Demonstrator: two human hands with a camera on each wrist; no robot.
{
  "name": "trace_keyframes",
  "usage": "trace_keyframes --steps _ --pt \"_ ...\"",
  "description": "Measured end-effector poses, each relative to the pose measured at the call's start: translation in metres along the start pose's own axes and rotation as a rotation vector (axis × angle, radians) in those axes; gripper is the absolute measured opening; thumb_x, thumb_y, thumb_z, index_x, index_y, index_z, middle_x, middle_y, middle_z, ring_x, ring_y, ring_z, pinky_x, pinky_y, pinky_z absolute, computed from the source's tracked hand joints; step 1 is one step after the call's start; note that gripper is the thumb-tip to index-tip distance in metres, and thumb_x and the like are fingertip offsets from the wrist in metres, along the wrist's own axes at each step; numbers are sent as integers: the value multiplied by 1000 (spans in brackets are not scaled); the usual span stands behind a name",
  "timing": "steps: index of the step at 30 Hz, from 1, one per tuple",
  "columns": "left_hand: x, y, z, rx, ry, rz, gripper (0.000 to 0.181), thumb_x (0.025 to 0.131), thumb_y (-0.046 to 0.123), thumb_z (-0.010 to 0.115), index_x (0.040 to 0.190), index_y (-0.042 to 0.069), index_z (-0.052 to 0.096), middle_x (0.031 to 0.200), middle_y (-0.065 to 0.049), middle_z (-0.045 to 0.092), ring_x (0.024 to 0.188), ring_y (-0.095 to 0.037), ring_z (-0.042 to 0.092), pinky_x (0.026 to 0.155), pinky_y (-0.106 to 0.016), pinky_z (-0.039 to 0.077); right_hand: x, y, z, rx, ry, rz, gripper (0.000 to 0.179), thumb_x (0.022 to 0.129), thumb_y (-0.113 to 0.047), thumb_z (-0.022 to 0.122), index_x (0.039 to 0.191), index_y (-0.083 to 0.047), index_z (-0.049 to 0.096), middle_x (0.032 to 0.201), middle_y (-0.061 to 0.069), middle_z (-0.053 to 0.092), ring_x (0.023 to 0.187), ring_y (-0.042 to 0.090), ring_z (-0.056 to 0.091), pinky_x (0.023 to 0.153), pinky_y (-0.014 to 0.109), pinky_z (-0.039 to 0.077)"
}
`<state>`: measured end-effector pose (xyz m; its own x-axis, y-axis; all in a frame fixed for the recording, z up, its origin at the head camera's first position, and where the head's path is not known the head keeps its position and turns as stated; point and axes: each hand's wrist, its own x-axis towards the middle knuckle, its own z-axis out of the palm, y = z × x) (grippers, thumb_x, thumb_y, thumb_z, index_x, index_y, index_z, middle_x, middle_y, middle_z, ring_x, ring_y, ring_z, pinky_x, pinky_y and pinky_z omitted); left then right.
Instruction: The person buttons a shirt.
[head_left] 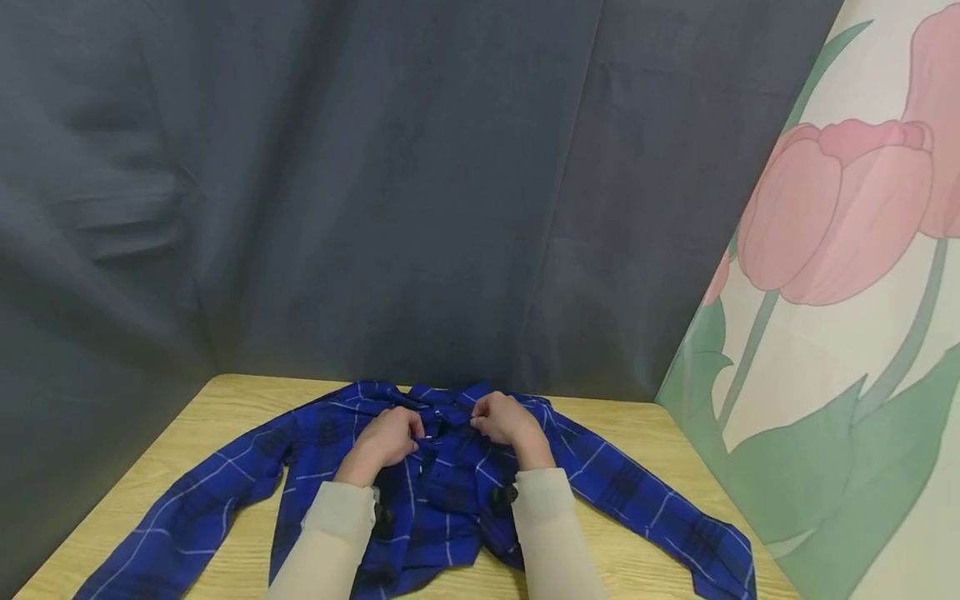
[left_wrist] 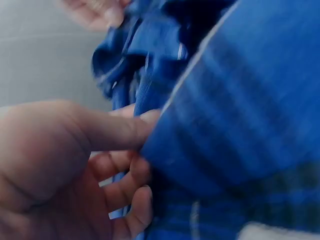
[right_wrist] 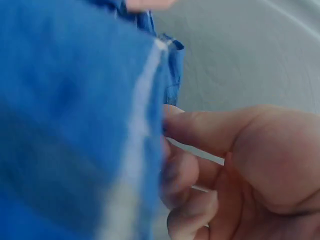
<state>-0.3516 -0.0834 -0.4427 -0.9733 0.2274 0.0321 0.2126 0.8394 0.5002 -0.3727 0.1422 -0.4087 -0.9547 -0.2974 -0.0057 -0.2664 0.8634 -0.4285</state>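
Note:
A blue plaid long-sleeved shirt [head_left: 450,525] lies spread out, collar toward the back, a sleeve reaching to each side. My left hand [head_left: 392,435] pinches the cloth beside the front opening, below the collar. In the left wrist view, thumb and forefinger of the left hand [left_wrist: 75,155] nip a fold of the shirt [left_wrist: 240,115]. Across the opening, my right hand [head_left: 502,418] pinches the other front edge near the collar. The right wrist view shows the thumb of the right hand [right_wrist: 240,160] against the forefinger at the edge of the shirt [right_wrist: 75,110].
The shirt rests on a light wood table [head_left: 600,554]. A dark grey curtain [head_left: 420,192] hangs right behind the table's far edge. On the right stands a wall panel painted with pink tulips [head_left: 840,217].

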Motion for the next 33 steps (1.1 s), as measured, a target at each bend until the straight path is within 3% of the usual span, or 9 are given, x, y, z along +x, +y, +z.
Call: trace_keyframes --steps 3,6,9,11,14,18,21,26,33 --pt "0 -2 -3 -37 -45 39 18 92 0 78 101 15 79 82 -1 64 74 -17 56 75 -35 53 -6 1 -4 57 7 42 16 101 -15 74 86 -10 74 74 2 71 64 13 65 65 28 53" --pt "0 -2 -4 -63 -119 55 32 89 -5 73 114 12 81 88 -3 69 72 -16 53 72 -30 46 -9 -16 -5 70 -12 68 29 98 -23 78 73 -11 70 65 1 70 55 13 67 59 26 53" --pt "-2 3 -3 -57 -192 44 40 89 -1 71 128 7 78 113 -9 79 87 -21 64 83 -36 55 -12 -37 3 24 -40 97 39 95 -32 83 65 -10 72 59 2 69 52 15 68 57 29 53" --pt "-2 4 1 -47 -207 41 35 94 6 72 129 7 78 127 -9 79 103 -23 70 99 -44 59 -10 -46 13 -37 -43 136 39 93 -39 84 72 -8 75 62 4 71 55 18 69 60 33 56" --pt "-3 7 6 -35 -189 42 21 103 18 70 119 8 81 117 -8 81 102 -24 73 102 -50 60 -4 -49 29 -159 4 222 45 91 -50 85 94 -5 79 81 10 76 69 24 72 71 42 60" --pt "-2 12 12 8 -122 45 10 101 17 74 101 10 82 99 -4 79 85 -19 68 90 -46 61 1 -45 43 -225 73 304 57 85 -55 88 111 -6 77 101 13 77 83 28 70 81 47 61" --pt "-1 13 16 34 -99 29 1 95 13 80 95 12 80 95 -1 78 80 -17 65 84 -42 60 3 -40 46 -217 81 318 67 78 -63 92 110 -5 77 96 12 76 78 27 67 77 45 60" --pt "0 12 15 -8 -103 -17 8 89 5 82 85 11 78 86 0 74 75 -16 61 75 -36 56 9 -33 49 -194 39 335 84 70 -76 90 111 -4 77 93 11 72 76 27 63 75 44 58" --pt "-3 9 8 -77 -79 -69 15 87 7 84 77 12 74 80 0 70 73 -16 60 72 -33 52 37 -3 75 -175 26 328 73 77 -74 86 106 -8 77 98 11 76 82 29 67 79 49 58"
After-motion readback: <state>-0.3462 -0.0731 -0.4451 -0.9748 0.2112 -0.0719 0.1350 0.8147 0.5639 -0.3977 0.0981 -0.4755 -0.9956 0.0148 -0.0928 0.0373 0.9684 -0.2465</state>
